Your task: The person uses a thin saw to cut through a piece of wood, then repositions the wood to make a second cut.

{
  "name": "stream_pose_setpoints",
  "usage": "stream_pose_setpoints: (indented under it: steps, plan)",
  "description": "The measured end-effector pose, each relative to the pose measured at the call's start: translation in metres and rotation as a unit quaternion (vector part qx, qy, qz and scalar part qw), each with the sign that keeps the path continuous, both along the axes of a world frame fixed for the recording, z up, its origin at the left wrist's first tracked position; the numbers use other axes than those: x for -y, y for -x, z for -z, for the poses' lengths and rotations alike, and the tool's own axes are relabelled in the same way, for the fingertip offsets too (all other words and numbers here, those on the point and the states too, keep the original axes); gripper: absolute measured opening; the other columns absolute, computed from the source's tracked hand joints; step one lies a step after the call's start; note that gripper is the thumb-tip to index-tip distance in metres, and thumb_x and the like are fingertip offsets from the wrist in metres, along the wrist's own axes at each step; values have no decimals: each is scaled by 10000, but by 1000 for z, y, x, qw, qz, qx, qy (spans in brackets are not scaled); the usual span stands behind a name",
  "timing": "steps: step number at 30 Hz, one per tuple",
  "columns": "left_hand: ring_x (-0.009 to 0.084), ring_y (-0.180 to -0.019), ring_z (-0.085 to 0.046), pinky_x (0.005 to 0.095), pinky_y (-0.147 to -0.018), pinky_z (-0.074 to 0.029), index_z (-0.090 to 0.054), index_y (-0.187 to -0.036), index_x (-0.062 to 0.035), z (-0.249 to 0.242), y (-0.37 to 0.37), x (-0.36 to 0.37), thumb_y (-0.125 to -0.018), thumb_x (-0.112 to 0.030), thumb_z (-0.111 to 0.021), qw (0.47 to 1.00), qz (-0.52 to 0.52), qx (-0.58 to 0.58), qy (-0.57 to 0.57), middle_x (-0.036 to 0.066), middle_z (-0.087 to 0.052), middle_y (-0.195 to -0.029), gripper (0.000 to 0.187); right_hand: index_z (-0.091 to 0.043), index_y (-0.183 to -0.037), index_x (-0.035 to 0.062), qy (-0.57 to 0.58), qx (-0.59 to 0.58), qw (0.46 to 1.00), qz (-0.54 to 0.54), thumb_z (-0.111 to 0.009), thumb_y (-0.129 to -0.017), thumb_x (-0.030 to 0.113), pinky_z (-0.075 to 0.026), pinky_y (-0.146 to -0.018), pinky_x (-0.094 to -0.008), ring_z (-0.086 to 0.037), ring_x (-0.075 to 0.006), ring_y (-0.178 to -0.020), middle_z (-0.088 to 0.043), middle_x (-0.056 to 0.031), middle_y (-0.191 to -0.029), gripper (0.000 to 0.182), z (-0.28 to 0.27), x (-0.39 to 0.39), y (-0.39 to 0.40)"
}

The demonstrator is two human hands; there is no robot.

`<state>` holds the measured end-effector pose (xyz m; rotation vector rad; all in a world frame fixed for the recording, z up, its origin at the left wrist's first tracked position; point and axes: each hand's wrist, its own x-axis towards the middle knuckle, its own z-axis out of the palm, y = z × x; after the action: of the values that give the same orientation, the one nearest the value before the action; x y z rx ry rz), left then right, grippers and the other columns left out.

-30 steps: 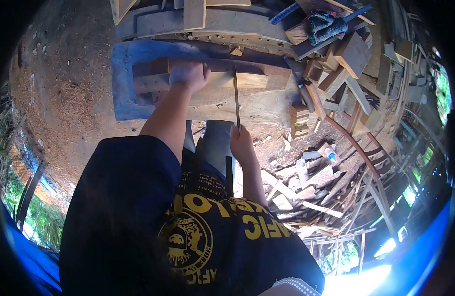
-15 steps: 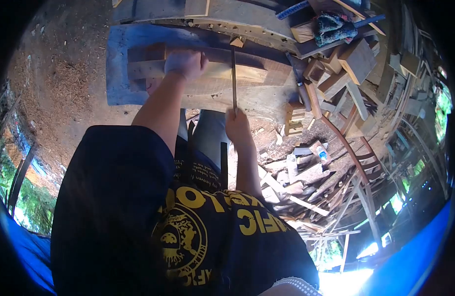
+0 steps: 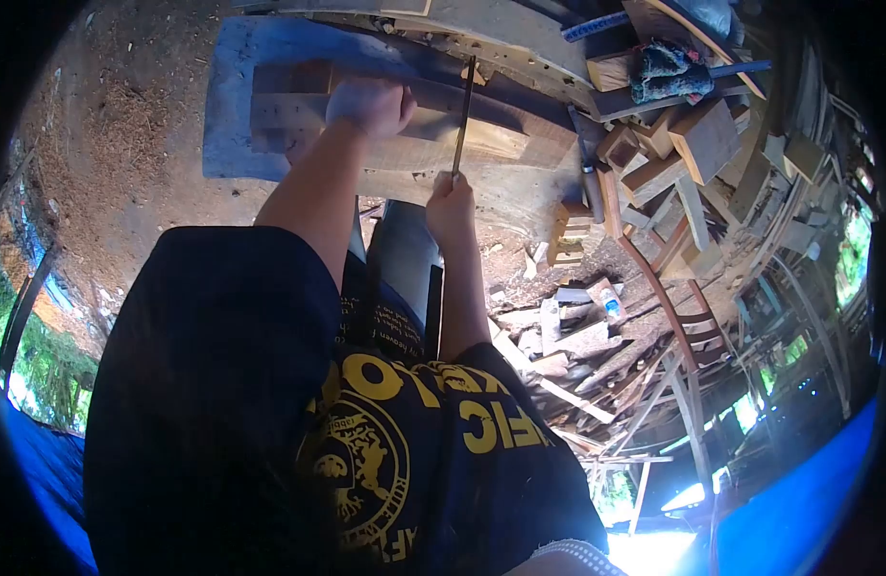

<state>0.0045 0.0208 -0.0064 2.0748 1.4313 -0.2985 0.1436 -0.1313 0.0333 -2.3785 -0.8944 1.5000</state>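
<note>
My left hand (image 3: 371, 106) is closed over a light strip of wood (image 3: 486, 137) that lies along a wider board on the bench (image 3: 414, 182). In my right hand (image 3: 451, 206) is the near end of a long thin tool (image 3: 464, 120), perhaps a saw or file. The tool crosses the wood strip, and its far tip reaches past the dark back part of the board. What exactly lies under my left fingers is hidden.
At the right are stacked wood blocks (image 3: 707, 139), a dark blue cloth-like bundle (image 3: 669, 75) and a long dark tool (image 3: 589, 163). A slotted wooden piece (image 3: 568, 235) sits near the bench's front edge. Scrap wood (image 3: 577, 336) covers the ground; a red-brown chair-like frame (image 3: 693, 322) stands beside it.
My right hand has moved up toward the bench, pushing the tool farther across the wood, and the tool now slants more. My left hand stays on the strip. The whole view has shifted slightly.
</note>
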Motion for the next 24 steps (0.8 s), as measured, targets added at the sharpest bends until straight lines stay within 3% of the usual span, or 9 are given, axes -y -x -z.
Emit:
stream_pose_setpoints:
  steps: [1, 5, 8, 10, 13, 15, 17, 21, 24]
  plan:
    - [324, -671, -654, 453, -638, -531, -665, -719, -73, 4, 1, 0, -870, -355, -438, 1000, 0, -1, 0, 155, -662, -735, 393, -534, -971, -34, 28, -23, 999, 31, -410, -937, 189, -465, -707, -484, -582, -454, -820, -588, -294, -850, 257, -6, 0, 2]
    - [326, -681, -654, 453, -646, -529, -661, -728, -63, 10, 0, -2, -875, -340, -435, 998, 45, -42, 3, 159, -663, -741, 387, -537, -1033, -50, 56, -21, 998, 25, -392, -951, 223, -468, -751, -477, -579, -462, -910, -592, -319, -918, 320, -47, 47, 0]
    - [328, -679, -653, 456, -641, -528, -661, -727, -57, 1, 0, -4, -876, -336, -433, 998, 41, -40, 21, 163, -663, -742, 389, -535, -1053, -60, 80, 3, 996, -24, -394, -949, 232, -465, -771, -481, -570, -468, -950, -586, -336, -949, 340, -28, 23, -1]
    - [328, -676, -653, 456, -637, -528, -662, -722, -56, 0, -1, 1, -876, -337, -432, 999, 22, -26, 21, 165, -662, -742, 394, -546, -1023, -58, 80, -31, 996, 7, -400, -949, 237, -452, -782, -505, -567, -478, -943, -585, -341, -948, 338, -7, -14, -3]
    - [310, -696, -668, 446, -681, -533, -689, -711, -75, 2, -1, -2, -872, -347, -409, 999, 21, -44, 24, 137, -682, -754, 423, -546, -1018, -60, 44, -6, 999, -11, -401, -947, 239, -459, -773, -499, -570, -482, -931, -588, -334, -955, 340, -5, -5, 0]
    - [307, -702, -669, 442, -688, -532, -691, -710, -75, 7, 0, -1, -872, -352, -412, 999, 26, -38, 20, 134, -683, -757, 425, -541, -1025, -62, 52, 8, 998, -33, -406, -945, 236, -464, -776, -496, -571, -484, -933, -589, -331, -970, 337, -27, 23, -1]
    - [307, -703, -669, 440, -695, -531, -694, -709, -77, 1, -1, -3, -875, -350, -408, 999, 26, -39, 23, 134, -683, -756, 429, -541, -1032, -60, 61, -11, 998, 27, -408, -944, 229, -459, -797, -497, -569, -482, -946, -589, -328, -982, 330, -43, 49, 1]
    - [307, -714, -669, 432, -715, -527, -699, -724, -79, 1, 2, -2, -886, -352, -387, 999, 36, -28, 18, 135, -684, -765, 445, -543, -1019, -59, 74, 31, 996, -31, -407, -942, 215, -458, -796, -492, -574, -478, -941, -596, -321, -956, 315, -26, 17, 12]
    - [324, -662, -659, 452, -649, -537, -674, -717, -43, 16, 4, 4, -879, -349, -427, 999, 25, 10, -29, 157, -666, -721, 425, -544, -982, -53, 21, 32, 999, 12, -410, -945, 222, -465, -762, -466, -607, -436, -893, -612, -286, -885, 307, -13, 15, 17]
